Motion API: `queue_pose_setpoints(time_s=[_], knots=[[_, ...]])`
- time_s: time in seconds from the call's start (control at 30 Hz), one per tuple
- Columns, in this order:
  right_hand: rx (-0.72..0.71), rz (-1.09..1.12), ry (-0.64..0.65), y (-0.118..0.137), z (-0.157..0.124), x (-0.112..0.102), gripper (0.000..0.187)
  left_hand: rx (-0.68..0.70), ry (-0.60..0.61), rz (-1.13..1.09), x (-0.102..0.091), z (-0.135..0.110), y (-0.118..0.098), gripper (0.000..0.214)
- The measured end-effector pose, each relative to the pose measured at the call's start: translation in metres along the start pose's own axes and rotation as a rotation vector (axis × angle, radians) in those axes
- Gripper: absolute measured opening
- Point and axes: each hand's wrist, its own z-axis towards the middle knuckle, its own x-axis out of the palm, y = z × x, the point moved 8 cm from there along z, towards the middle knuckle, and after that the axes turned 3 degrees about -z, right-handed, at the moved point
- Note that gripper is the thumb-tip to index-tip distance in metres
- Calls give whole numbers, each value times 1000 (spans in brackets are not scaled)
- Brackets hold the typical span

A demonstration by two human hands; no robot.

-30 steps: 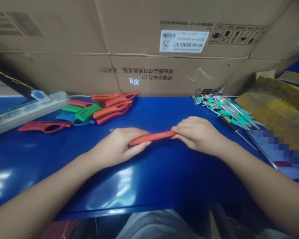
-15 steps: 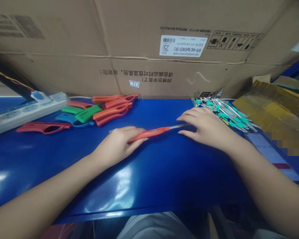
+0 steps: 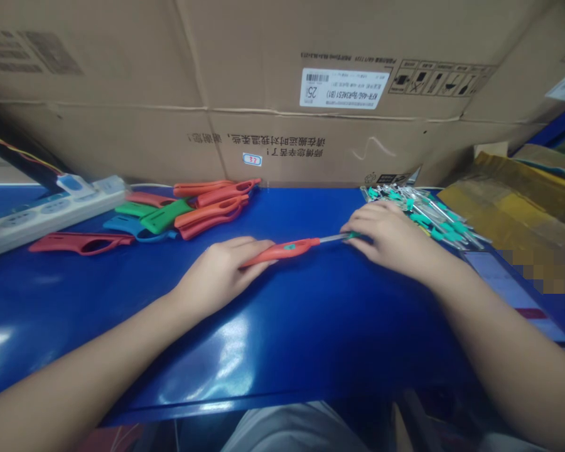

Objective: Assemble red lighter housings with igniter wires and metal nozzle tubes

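Observation:
My left hand [image 3: 226,263] is closed around the rear of an orange-red stick lighter [image 3: 289,250], held level above the blue table. A green patch shows in an opening of its handle. From its front end a thin metal tube [image 3: 330,238] runs to my right hand [image 3: 381,233], whose thumb and fingers pinch the far end. A small green bit [image 3: 353,235] shows at those fingertips; how it joins the tube is hidden. Just behind my right hand lies a pile of metal tubes with green parts [image 3: 445,221].
Several red, orange, green and blue lighter handles [image 3: 164,215] lie at the back left, beside a white power strip [image 3: 51,213]. A big cardboard box [image 3: 263,75] stands along the back. A phone-like screen [image 3: 503,282] and taped brown cardboard [image 3: 513,194] are at the right.
My right hand's thumb and fingers have closed on the end of the metal tube. A green bit now shows at the fingertips, and the lighter's handle has turned slightly, its green patch clearer.

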Motion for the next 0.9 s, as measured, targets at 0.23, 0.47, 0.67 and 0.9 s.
queue_pose_setpoints(time_s=[0.23,0.47,0.67,0.9], knots=[[-142,224,-22,42,1,17,35,44,28,5,9,-3,-5,33],[-122,115,-74,36,3,5,24,20,18,-22,7,-3,-4,32],[-221,120,-76,49,3,6,22,-15,47,-142,9,0,-11,24],[-252,179,-166,54,1,4,23,-159,57,-340,13,-1,-4,23]])
